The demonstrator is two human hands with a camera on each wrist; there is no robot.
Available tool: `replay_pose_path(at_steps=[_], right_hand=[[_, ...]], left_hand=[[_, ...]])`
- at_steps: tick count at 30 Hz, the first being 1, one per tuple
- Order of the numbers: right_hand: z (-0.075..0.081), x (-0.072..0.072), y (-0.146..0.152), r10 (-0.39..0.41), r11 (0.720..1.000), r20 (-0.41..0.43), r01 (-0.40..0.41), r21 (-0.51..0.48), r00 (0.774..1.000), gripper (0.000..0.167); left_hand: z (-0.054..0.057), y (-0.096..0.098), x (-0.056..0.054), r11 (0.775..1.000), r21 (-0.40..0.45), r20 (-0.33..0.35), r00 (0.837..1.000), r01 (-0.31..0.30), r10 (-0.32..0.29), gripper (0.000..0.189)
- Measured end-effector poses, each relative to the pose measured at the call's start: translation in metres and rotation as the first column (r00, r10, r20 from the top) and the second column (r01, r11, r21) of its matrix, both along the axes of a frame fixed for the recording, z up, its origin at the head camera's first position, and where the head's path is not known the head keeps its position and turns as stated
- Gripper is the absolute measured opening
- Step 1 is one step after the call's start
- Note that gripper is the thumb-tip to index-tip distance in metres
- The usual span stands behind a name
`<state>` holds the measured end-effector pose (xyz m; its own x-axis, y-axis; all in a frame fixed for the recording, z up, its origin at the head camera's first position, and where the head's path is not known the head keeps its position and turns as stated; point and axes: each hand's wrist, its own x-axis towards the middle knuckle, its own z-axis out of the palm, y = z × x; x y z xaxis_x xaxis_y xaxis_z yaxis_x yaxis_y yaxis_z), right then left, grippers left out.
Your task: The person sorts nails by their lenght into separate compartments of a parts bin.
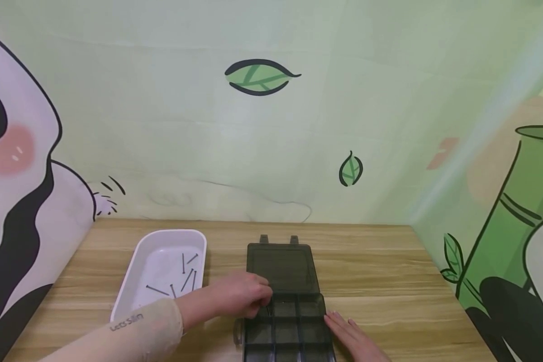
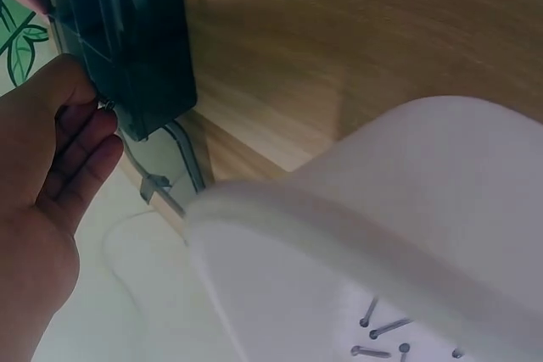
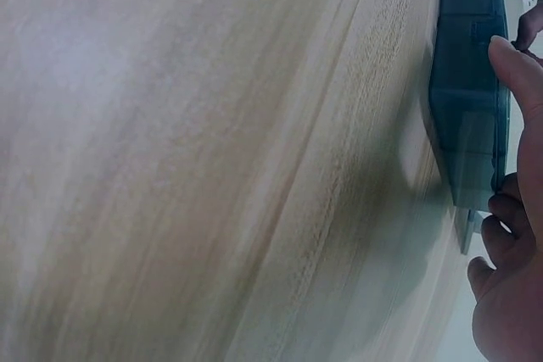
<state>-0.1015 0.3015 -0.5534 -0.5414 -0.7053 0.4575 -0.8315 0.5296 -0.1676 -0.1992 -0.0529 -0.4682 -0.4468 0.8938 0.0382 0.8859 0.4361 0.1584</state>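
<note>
A dark translucent compartment box (image 1: 286, 332) lies on the table with its lid (image 1: 280, 266) folded back. My left hand (image 1: 246, 294) is over the upper left compartment, thumb and fingertips pinching a thin screw (image 2: 106, 104), its small dark head showing at the fingertips in the left wrist view. Below the fingers, the screw's shaft reaches into that compartment. My right hand (image 1: 355, 337) rests against the box's right side; in the right wrist view its thumb (image 3: 513, 69) touches the rim. Left of the box, a white tray (image 1: 133, 266) holds several loose screws (image 1: 187, 279).
The wood-grain table (image 1: 371, 266) runs back to a green wall (image 1: 185, 125) printed with leaves and cartoon pandas. A latch (image 1: 238, 332) sticks out from the box's left side, and two tabs stand at the lid's far edge. My left forearm crosses the tray's near corner.
</note>
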Motion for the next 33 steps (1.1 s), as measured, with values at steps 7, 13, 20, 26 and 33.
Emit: replay_pose_path(at_steps=[7, 13, 20, 26, 33], right_hand=[[0.002, 0.001, -0.001, -0.011, 1.0, 0.022, 0.011, 0.002, 1.0, 0.087], [0.0, -0.001, -0.001, -0.005, 1.0, 0.019, 0.005, 0.004, 1.0, 0.087], [0.003, 0.001, -0.001, -0.019, 1.0, 0.011, 0.019, 0.009, 1.0, 0.088], [-0.008, -0.001, 0.003, -0.019, 1.0, 0.025, 0.019, -0.014, 1.0, 0.087], [-0.038, -0.01, 0.013, 0.002, 0.999, 0.07, 0.001, -0.039, 0.998, 0.09]], left_hand=[[-0.004, -0.005, -0.001, 0.999, 0.023, -0.036, 0.999, 0.025, -0.024, 0.018], [0.007, -0.016, 0.0, 0.996, 0.079, -0.063, 0.997, 0.042, -0.037, 0.019], [0.031, -0.041, -0.007, 0.997, 0.073, -0.095, 0.995, -0.022, 0.029, 0.016], [0.05, -0.073, -0.012, 0.992, 0.107, -0.115, 0.991, -0.062, 0.074, 0.02], [0.062, -0.104, -0.014, 0.987, 0.098, -0.107, 0.985, -0.126, 0.137, 0.023]])
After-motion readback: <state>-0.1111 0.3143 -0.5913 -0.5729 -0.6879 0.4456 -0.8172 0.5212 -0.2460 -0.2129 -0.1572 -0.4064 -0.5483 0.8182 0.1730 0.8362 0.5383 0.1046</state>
